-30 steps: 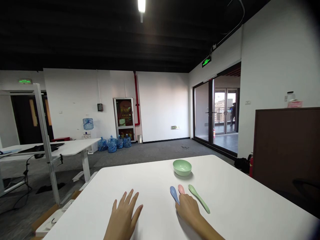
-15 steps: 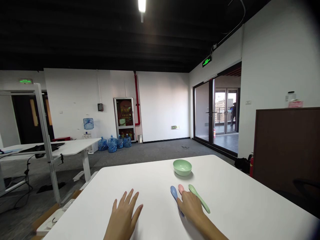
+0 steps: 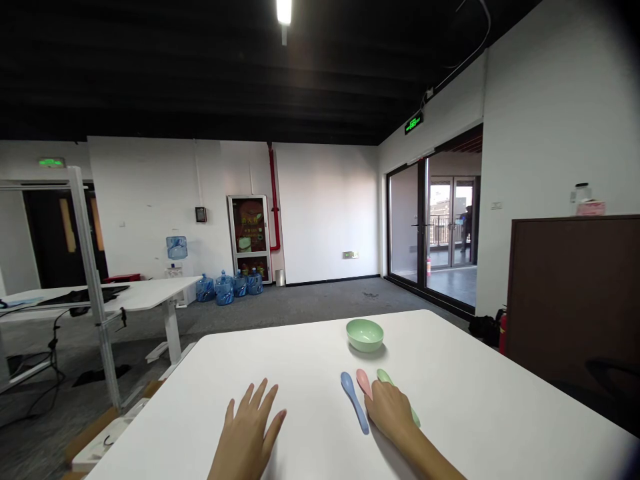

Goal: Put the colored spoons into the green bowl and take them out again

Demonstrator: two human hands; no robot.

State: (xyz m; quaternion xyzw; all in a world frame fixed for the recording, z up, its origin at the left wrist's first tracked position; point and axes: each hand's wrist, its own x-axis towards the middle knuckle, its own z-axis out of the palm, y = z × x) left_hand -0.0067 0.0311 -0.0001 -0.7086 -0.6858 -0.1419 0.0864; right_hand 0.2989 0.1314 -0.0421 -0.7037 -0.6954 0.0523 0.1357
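Observation:
My left hand [image 3: 249,425] rests flat on the white table [image 3: 310,373] with its fingers spread, touching nothing else. My right hand [image 3: 391,412] lies over the handles of a pink plastic spoon [image 3: 363,382] and a pale green plastic spoon [image 3: 385,377], hiding their middles. A blue plastic spoon [image 3: 354,401] lies uncovered just left of that hand. Farther up the table sits an empty-looking pale green bowl [image 3: 365,335], beyond the spoons.
A white desk [image 3: 150,292] with a metal frame stands to the left. Blue water jugs [image 3: 225,289] line the far wall. A dark brown cabinet [image 3: 570,313] stands right, past the table edge, and glass doors [image 3: 430,233] fill the right wall.
My right hand has slid rightward off the blue spoon, which now shows along its whole length. That hand now covers the pink and green spoons. My left hand has not moved.

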